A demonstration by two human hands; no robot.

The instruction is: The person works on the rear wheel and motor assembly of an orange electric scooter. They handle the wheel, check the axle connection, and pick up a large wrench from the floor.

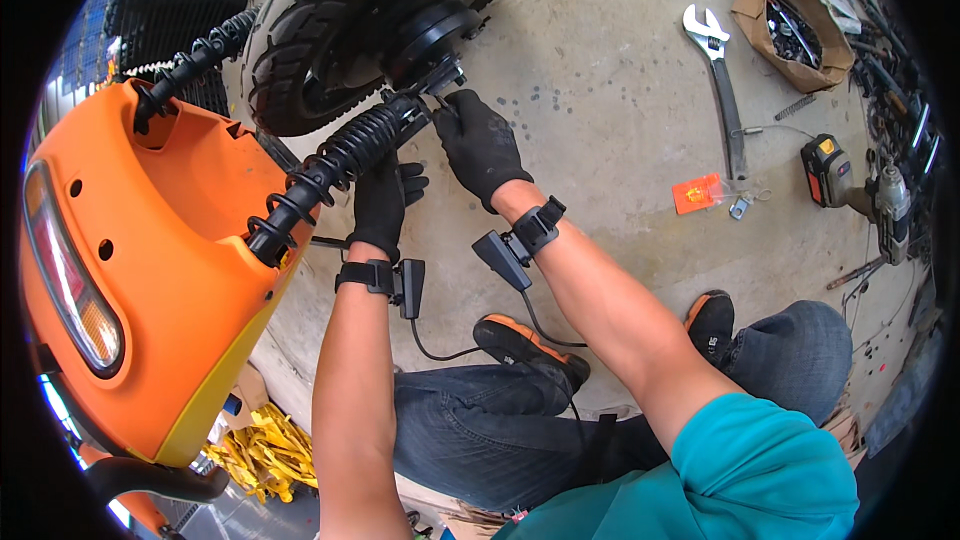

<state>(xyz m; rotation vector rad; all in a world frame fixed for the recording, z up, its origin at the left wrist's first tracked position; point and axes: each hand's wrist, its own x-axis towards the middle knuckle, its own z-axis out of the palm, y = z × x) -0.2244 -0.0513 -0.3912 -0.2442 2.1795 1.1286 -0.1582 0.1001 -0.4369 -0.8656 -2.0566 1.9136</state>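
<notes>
A black coil-spring shock absorber point(345, 155) slants from the orange body panel point(165, 270) up to the hub of a black-tyred wheel point(330, 40). My right hand point(482, 145), in a black glove, is closed at the shock's far end, beside the axle bolt point(452, 72). What its fingertips pinch is too small and hidden to name. Below the shock, my left hand point(380, 205), also gloved, reaches up close to the spring. Some of its fingers stretch out to the right, apart; the rest disappear behind the shock.
On the concrete floor to the right lie an adjustable wrench point(725, 100), an orange packet point(697, 194) and a cordless impact driver point(890, 205). Beyond the wrench stands an open cardboard box point(762, 15) of small hardware. Yellow pieces point(265, 452) are heaped at lower left. Cables hang from both wrist straps.
</notes>
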